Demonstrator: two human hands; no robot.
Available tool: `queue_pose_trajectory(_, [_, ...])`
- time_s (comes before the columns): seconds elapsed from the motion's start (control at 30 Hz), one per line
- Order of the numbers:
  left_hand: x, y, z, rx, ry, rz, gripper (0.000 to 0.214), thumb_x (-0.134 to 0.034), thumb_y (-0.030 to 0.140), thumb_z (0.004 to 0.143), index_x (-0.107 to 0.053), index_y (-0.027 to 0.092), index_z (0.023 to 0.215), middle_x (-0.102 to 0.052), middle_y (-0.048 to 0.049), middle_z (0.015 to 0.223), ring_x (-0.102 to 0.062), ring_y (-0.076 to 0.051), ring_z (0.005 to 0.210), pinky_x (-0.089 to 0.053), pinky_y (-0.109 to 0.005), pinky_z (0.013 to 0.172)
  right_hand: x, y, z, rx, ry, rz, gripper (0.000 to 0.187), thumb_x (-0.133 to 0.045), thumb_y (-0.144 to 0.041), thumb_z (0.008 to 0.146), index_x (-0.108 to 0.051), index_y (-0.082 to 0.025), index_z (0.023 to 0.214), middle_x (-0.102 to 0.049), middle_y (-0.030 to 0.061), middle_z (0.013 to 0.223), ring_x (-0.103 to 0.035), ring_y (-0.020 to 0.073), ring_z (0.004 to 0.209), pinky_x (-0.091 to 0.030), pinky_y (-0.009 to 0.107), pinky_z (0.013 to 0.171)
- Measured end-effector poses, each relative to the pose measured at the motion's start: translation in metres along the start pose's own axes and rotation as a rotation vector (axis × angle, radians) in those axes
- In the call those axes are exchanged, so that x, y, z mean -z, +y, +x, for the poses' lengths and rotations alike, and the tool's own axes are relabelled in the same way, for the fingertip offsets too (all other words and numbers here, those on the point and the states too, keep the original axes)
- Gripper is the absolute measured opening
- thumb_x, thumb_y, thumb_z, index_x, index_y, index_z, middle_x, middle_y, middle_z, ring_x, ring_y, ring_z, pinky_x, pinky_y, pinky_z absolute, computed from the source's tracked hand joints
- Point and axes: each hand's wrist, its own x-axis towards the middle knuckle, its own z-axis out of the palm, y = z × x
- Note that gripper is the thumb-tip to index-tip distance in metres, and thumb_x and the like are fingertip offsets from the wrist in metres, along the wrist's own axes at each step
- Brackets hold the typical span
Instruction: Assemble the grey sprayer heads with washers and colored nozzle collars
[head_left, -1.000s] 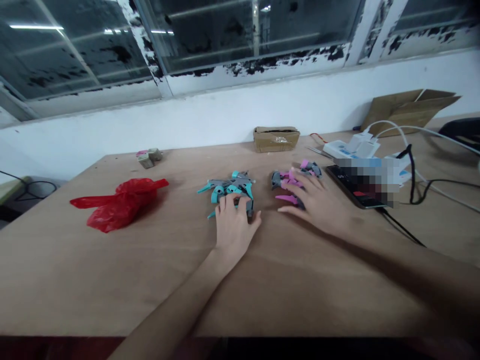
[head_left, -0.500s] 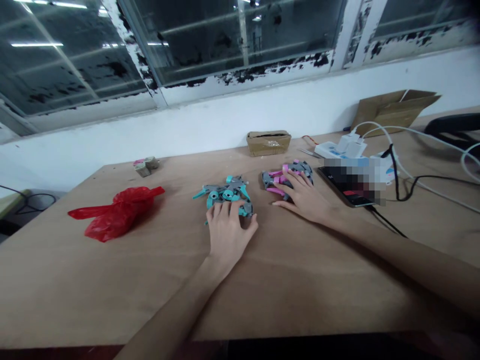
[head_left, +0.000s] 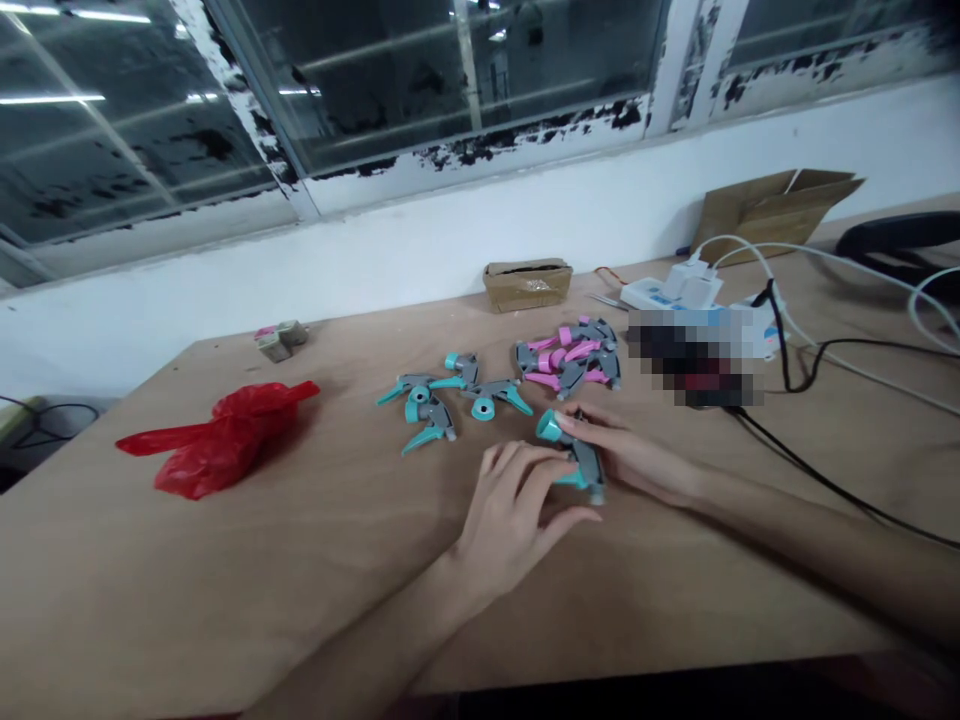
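My right hand [head_left: 634,455] grips a grey and teal trigger spray head [head_left: 581,450] just above the table, thumb on top near its round teal collar. Close against the same spray head is my left hand [head_left: 514,505], its fingertips at the teal trigger and its thumb spread apart below the nozzle. Left of it lie several more teal and grey spray heads [head_left: 427,412] in a loose group. Behind my right hand, several pink and grey spray heads [head_left: 570,360] lie bunched together.
A tied red plastic bag [head_left: 225,445] lies on the left of the wooden table [head_left: 337,600]. Small boxes [head_left: 279,342] and a cardboard box [head_left: 529,285] stand near the wall. At the right are a power strip [head_left: 645,294], cables and a larger carton [head_left: 769,215].
One teal spray head has left its group and is now in my right hand. My right hand moved off the pink ones; my left hand moved right and nearer. The remaining teal ones lie more spread.
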Motion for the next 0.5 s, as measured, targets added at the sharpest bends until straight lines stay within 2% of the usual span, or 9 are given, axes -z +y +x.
queue_pose_trajectory(0.1, [0.003,0.001,0.002,0.017,-0.053,-0.19,0.034,-0.063,0.039,0.079,-0.053,0.017,0.104,-0.064,-0.0084,0.104,-0.057,-0.021,0.097,-0.046,-0.036,0.083,0.004,0.0,0.003,-0.137,-0.011,0.076,0.021,-0.067,-0.038,0.076,-0.061,-0.02,0.086,-0.06,-0.0026,0.079,-0.056,0.0088,0.068,-0.047,0.019,0.061])
queue_pose_trajectory(0.23, [0.005,-0.002,0.003,0.187,-0.019,-0.25,0.011,-0.046,0.02,0.09,-0.055,0.018,0.096,-0.063,-0.0042,0.088,-0.06,-0.015,0.081,-0.049,-0.028,0.072,0.009,-0.005,0.003,-0.202,-0.108,0.057,0.027,-0.064,-0.042,0.077,-0.059,-0.017,0.071,-0.056,-0.0019,0.062,-0.053,0.0085,0.058,-0.046,0.02,0.055])
queue_pose_trajectory(0.33, [0.004,-0.011,0.003,0.287,0.027,-0.125,0.008,-0.048,0.018,0.088,-0.056,0.018,0.091,-0.06,-0.0036,0.087,-0.058,-0.015,0.081,-0.049,-0.029,0.074,0.01,-0.005,0.0,-0.164,-0.139,0.085,0.032,-0.061,-0.045,0.078,-0.054,-0.017,0.065,-0.049,-0.0044,0.056,-0.048,0.007,0.051,-0.048,0.021,0.055])
queue_pose_trajectory(0.43, [0.005,-0.026,0.007,0.265,0.045,0.086,0.014,-0.052,0.021,0.086,-0.056,0.019,0.1,-0.057,-0.0076,0.103,-0.054,-0.02,0.098,-0.045,-0.038,0.087,0.01,-0.001,-0.002,-0.155,-0.128,0.074,0.034,-0.06,-0.048,0.078,-0.055,-0.016,0.068,-0.049,-0.0047,0.055,-0.048,0.007,0.05,-0.049,0.022,0.056])
queue_pose_trajectory(0.5, [0.006,-0.039,0.013,0.255,0.03,0.265,0.026,-0.055,0.028,0.084,-0.055,0.02,0.11,-0.052,-0.0113,0.119,-0.049,-0.026,0.109,-0.04,-0.045,0.093,0.01,0.001,-0.002,-0.156,-0.126,0.058,0.035,-0.059,-0.05,0.078,-0.056,-0.016,0.07,-0.05,-0.0045,0.055,-0.051,0.0076,0.051,-0.05,0.023,0.057])
